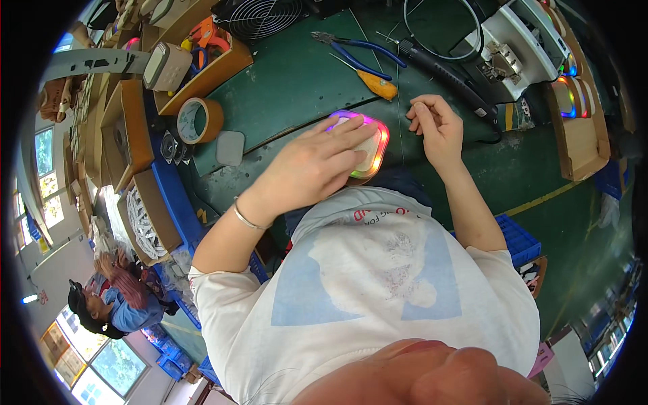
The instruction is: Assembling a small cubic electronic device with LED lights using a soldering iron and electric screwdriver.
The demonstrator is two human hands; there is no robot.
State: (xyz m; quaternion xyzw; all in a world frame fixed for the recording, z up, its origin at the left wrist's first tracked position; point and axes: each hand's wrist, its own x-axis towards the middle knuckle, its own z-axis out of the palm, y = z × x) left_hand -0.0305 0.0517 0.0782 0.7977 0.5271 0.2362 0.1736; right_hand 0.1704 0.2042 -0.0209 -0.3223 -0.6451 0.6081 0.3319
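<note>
Pink, violet and yellow light is glowing around the rim of a rounded-square device [372,144], which is sitting under the left hand [307,165]. That hand's fingers are lying outstretched across the pale face; whether its thumb is gripping the edge cannot be told. Just right of the device, the right hand [437,128] is curling its fingers loosely toward the thumb; whether they are pinching anything small cannot be told. Just beyond both hands, an awl-like tool with an orange handle [378,86] is lying near blue-handled diagonal cutters [344,42]. Beyond the right hand, a black pen-shaped power tool [447,79] is lying aslant. Left of the left hand, a grey rounded pad [230,148] is resting beside a brown tape roll [213,121]. Well to the right hand's right, a cardboard tray [586,154] is holding glowing devices [572,98].
</note>
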